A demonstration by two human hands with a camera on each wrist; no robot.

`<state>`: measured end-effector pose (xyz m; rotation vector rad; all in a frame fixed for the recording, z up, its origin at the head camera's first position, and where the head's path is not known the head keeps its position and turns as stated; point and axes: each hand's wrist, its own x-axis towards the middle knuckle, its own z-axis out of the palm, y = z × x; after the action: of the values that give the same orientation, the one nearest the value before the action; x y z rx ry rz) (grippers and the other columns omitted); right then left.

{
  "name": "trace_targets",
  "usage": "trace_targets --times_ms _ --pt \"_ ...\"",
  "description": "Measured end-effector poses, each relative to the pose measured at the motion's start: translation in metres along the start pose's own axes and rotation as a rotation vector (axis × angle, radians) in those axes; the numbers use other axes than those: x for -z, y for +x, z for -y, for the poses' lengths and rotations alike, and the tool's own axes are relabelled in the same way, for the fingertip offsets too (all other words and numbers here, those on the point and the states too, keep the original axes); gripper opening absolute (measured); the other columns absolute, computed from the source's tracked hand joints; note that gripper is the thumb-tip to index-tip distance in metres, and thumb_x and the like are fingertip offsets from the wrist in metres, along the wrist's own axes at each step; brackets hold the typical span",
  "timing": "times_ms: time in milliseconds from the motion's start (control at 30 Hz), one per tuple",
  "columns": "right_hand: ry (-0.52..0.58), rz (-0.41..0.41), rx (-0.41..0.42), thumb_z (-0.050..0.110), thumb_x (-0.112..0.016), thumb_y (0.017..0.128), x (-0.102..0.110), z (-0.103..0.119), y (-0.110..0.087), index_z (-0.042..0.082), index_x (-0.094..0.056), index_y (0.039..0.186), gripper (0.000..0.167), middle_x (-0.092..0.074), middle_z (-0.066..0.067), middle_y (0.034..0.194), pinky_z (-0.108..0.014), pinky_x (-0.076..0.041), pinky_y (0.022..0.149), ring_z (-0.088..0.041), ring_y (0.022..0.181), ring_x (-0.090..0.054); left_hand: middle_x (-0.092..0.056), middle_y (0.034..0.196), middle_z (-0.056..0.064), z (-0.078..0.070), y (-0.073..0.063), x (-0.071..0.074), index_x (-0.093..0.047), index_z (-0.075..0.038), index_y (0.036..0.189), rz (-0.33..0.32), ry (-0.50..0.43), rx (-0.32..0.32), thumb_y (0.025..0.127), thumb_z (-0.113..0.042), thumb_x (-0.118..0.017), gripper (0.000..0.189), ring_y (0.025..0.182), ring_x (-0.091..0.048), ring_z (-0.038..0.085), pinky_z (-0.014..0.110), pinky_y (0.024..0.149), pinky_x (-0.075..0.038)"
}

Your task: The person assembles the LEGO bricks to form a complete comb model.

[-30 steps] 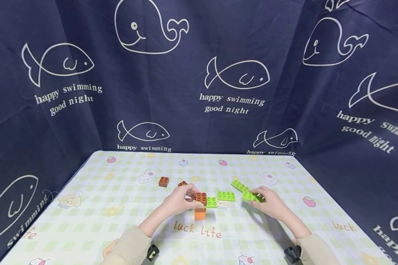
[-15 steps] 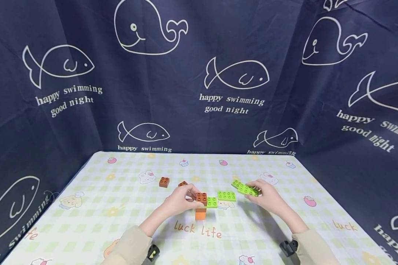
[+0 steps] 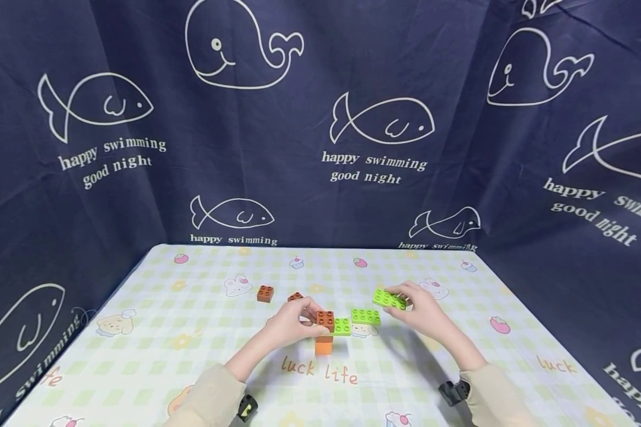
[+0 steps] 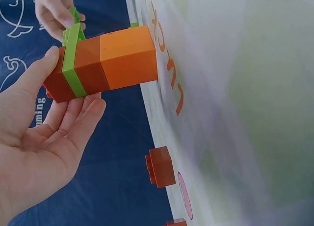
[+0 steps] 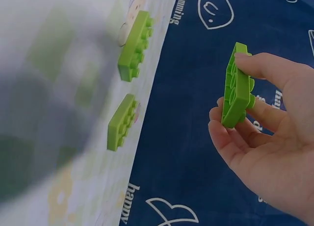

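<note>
The left hand point(image 3: 288, 320) gripped a block stack point(image 4: 93, 66) at its top brown brick point(image 3: 324, 320), with a green layer point(image 4: 72, 64), brown brick and orange block point(image 4: 128, 57) beneath. The right hand point(image 3: 421, 305) pinched a green plate point(image 5: 239, 91) between thumb and fingers, above the table. Compared with one second earlier, the right hand had moved forward and leftward; the left had stayed in place. Two loose green plates point(image 5: 133, 47) lay near the right hand, two loose brown bricks point(image 3: 265, 293) beyond the left.

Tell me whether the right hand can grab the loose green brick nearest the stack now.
Probably not: the right hand holds another green brick, though the way to the loose green brick looks free.
</note>
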<state>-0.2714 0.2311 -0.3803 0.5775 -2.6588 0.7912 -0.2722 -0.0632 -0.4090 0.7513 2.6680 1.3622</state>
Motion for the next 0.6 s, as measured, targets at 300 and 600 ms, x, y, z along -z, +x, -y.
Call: trace_targets --times_ms 300,600 --pt "0.036 0.009 0.008 0.015 -0.074 0.077 -0.005 0.011 0.006 0.003 -0.065 0.113 0.038 -0.065 -0.004 0.099 -0.029 -0.052 0.075 -0.014 0.085 -0.056 -0.062 0.094 -0.004 0.002 0.000 -0.001 -0.060 -0.015 0.097 0.001 0.003 0.001 0.076 -0.036 -0.077 0.034 0.088 -0.060 0.012 0.025 0.073 -0.051" --pt "0.067 0.017 0.046 0.014 -0.074 0.077 -0.013 0.022 0.008 0.004 -0.065 0.112 0.038 -0.065 -0.005 0.103 -0.032 -0.053 0.079 -0.018 0.090 -0.059 -0.063 0.095 -0.004 0.002 -0.001 -0.002 -0.061 -0.015 0.098 -0.009 -0.001 0.007 0.076 -0.036 -0.077 0.034 0.090 -0.061 0.013 0.025 0.074 -0.051"
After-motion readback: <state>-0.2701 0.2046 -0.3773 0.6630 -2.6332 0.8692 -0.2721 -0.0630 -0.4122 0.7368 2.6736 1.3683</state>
